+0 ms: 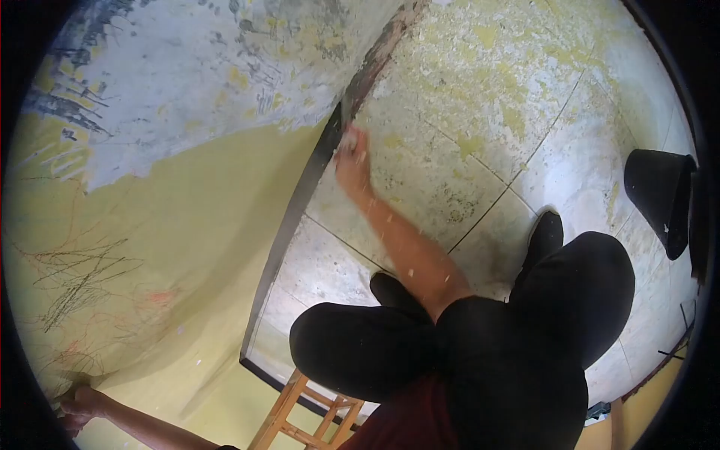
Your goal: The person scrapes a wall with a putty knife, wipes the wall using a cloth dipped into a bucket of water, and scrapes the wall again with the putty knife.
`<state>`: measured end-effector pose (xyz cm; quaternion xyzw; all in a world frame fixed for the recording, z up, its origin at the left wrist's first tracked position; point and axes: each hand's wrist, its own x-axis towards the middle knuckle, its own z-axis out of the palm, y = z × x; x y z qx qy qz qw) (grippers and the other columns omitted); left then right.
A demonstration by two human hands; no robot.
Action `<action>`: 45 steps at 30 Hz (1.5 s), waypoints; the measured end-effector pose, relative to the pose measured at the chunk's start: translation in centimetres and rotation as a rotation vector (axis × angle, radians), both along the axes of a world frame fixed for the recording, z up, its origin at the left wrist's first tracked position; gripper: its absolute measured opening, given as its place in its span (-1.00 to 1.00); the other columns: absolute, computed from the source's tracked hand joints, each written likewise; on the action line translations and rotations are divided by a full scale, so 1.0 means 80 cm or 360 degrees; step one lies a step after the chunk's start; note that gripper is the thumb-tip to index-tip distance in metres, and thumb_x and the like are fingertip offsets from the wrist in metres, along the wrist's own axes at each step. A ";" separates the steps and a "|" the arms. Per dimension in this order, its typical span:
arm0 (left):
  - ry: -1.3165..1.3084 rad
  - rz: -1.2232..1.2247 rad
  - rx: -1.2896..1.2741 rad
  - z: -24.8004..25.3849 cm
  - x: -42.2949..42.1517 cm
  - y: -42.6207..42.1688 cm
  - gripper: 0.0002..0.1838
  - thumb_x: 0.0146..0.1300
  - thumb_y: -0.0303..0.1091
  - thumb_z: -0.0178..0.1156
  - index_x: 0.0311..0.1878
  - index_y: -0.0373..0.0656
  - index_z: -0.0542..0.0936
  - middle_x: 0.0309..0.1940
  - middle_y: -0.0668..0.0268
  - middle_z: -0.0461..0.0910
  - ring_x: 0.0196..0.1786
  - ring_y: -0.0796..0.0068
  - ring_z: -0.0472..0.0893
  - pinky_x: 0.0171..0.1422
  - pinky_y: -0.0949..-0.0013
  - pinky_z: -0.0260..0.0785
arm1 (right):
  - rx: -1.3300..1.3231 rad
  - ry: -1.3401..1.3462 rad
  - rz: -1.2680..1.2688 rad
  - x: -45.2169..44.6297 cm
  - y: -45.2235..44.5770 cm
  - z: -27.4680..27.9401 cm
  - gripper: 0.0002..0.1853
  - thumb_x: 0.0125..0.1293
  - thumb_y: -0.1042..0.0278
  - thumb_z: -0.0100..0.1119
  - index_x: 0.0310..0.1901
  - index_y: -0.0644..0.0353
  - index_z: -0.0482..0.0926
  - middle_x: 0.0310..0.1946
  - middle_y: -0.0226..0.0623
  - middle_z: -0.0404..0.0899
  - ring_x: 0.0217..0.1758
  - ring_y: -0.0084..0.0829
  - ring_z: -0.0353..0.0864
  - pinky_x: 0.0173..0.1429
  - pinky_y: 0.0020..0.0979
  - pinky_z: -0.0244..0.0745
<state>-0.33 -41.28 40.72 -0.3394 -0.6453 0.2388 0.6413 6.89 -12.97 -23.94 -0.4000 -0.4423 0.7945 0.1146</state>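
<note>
My right hand (352, 161) is closed in a fist beside the dark baseboard (304, 184), close to where the wall meets the floor. What its fingers grip is too blurred to name. Far out at the lower left, my left hand (81, 407) is at the wall with its fingers curled; the dark edge of the view hides what they hold, if anything. The wall (225, 180) is yellow with scribbles low down, and its upper part is stripped to a patchy white and grey. Pale flakes lie on my right forearm.
Yellow and white paint chips (487, 82) cover the tiled floor (480, 195), thickest farther along the wall. A black bucket (656, 195) lies at the right. Below my bent knees shows a wooden stool (292, 412). My shoes (547, 232) rest on the tiles.
</note>
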 end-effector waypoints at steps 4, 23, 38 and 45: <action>0.0040 -0.0035 0.0076 -0.050 0.002 0.062 0.01 0.04 0.68 -0.05 0.17 -0.14 0.44 0.07 0.04 0.37 0.21 0.04 0.23 0.30 -0.18 -0.04 | 0.0461 0.0101 -0.0048 0.012 -0.035 -0.025 -0.64 0.50 0.36 -0.10 0.26 0.25 0.29 -0.01 0.09 0.54 -0.24 0.02 0.60 -0.10 -0.14 0.50; -0.0045 -0.0097 0.0340 -0.034 0.001 0.045 -0.04 -0.01 0.72 -0.06 0.02 -0.05 0.56 -0.05 0.17 0.34 0.10 0.19 0.24 0.25 -0.02 -0.05 | 0.0512 -0.0075 -0.0150 0.002 0.032 -0.008 -0.66 0.44 0.44 -0.06 0.22 0.09 0.35 -0.24 0.28 0.60 -0.19 0.28 0.61 -0.21 0.05 0.48; -0.0185 -0.0137 0.0094 -0.072 0.013 0.091 -0.16 0.13 0.49 0.09 0.05 -0.20 0.50 0.04 -0.03 0.33 0.18 0.07 0.22 0.25 -0.10 0.07 | 0.0852 0.0027 -0.0251 -0.008 0.035 -0.066 -0.69 0.40 0.53 -0.03 0.16 0.21 0.35 -0.05 0.26 0.57 0.02 0.19 0.59 0.08 0.01 0.46; -0.0048 0.0044 0.0116 -0.054 0.012 0.061 -0.10 0.16 0.55 -0.02 0.00 -0.27 0.50 0.09 -0.04 0.32 0.18 0.01 0.21 0.23 -0.15 0.08 | 0.0285 0.0008 0.0105 0.029 -0.022 -0.062 -0.69 0.44 0.46 0.01 0.19 0.12 0.34 -0.44 0.07 0.53 -0.48 -0.01 0.50 -0.32 -0.10 0.33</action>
